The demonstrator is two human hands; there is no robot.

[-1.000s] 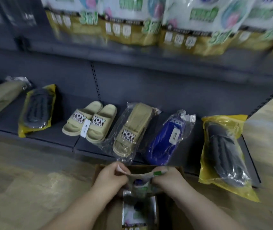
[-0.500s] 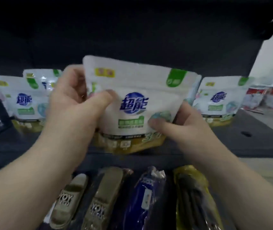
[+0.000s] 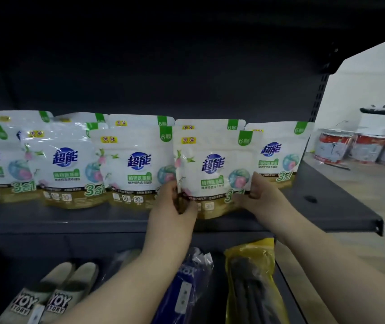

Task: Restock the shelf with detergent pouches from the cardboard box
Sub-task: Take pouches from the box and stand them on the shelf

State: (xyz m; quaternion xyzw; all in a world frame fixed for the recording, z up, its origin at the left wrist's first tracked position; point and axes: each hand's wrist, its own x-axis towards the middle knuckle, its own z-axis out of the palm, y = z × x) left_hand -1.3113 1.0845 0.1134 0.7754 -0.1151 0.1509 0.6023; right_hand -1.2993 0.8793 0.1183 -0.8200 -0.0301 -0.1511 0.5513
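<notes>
Pouch [image 3: 212, 169] between both hands

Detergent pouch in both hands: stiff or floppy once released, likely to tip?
The held pouch is probably soft film: its face looks glossy and slightly wrinkled. It likely stands by itself, as the neighbouring pouches stand upright on the shelf. The left hand and right hand pinch its lower corners, suggesting light weight.

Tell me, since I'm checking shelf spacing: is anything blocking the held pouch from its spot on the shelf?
Nothing visible blocks it. The left hand and right hand grip the detergent pouch by its lower corners, its base at the shelf, in front of another pouch.
</notes>
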